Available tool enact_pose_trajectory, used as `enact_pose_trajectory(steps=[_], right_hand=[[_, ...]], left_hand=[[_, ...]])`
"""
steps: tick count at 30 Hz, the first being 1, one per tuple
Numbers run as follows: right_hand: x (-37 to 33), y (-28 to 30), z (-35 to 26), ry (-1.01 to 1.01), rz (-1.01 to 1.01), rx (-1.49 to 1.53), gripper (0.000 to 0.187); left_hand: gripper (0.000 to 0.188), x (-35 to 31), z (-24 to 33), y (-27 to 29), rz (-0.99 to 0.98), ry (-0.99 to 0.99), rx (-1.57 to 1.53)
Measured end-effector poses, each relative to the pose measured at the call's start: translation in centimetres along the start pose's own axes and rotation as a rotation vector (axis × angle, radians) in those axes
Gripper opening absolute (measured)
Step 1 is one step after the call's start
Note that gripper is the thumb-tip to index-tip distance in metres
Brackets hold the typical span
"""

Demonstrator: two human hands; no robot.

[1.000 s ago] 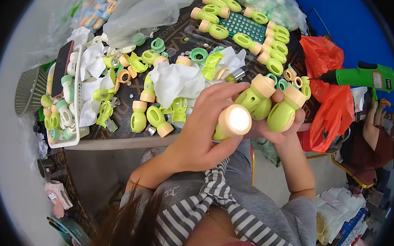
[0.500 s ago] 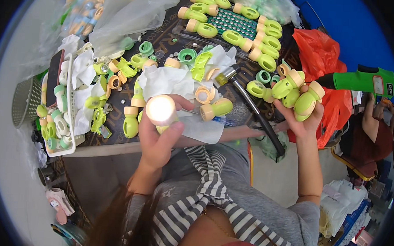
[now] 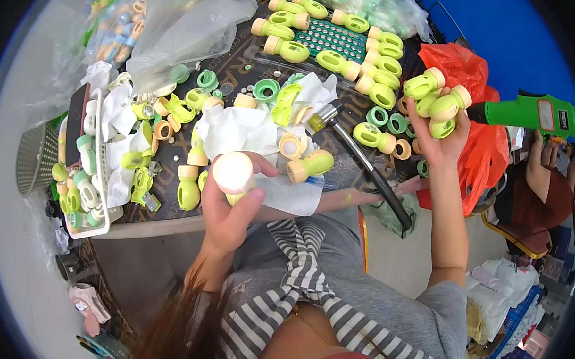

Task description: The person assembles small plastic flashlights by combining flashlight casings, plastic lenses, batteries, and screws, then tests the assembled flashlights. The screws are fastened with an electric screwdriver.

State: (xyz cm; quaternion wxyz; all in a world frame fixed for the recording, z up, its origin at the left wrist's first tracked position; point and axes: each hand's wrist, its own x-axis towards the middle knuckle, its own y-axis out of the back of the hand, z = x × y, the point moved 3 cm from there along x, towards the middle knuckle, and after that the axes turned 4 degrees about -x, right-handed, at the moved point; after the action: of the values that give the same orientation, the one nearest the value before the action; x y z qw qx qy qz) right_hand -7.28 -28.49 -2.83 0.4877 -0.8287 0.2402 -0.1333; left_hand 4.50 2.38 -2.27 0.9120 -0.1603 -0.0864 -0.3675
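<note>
My left hand (image 3: 227,218) is closed around a small lime-green toy flashlight with a peach head; its lens (image 3: 234,172) glows bright white and faces up. On the right, my raised right hand (image 3: 444,144) holds several like flashlights (image 3: 443,108) bunched in its palm and fingers. Another flashlight (image 3: 310,166) lies on the table between my hands, beside a peach ring (image 3: 291,146) and a sheet of white tissue (image 3: 238,127). A flashlight (image 3: 374,138) and green rings (image 3: 377,116) lie left of my right hand.
Several flashlights surround a green tray of button-like discs (image 3: 332,40) at the back. A hammer (image 3: 371,167) lies across the front edge. A green power screwdriver (image 3: 528,113) hangs at right by a red plastic bag (image 3: 474,155). At left stands a filled white basket (image 3: 102,171).
My right hand has moved up and away with its bunch of flashlights, uncovering rings on the table below. My left hand keeps the lit flashlight, slightly lower in the picture.
</note>
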Motion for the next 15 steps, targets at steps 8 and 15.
enact_pose_trajectory(steps=[8, 15], right_hand=[[2.5, 2.6, -2.9, 0.078, 0.163, -0.157, 0.033], [4.6, 2.5, -3.8, -0.023, 0.315, -0.532, 0.033]], left_hand=[[0.028, 0.2, -0.2, 0.1, -0.006, 0.016, 0.004], [0.027, 0.3, -0.3, 0.2, 0.000, 0.016, -0.010]])
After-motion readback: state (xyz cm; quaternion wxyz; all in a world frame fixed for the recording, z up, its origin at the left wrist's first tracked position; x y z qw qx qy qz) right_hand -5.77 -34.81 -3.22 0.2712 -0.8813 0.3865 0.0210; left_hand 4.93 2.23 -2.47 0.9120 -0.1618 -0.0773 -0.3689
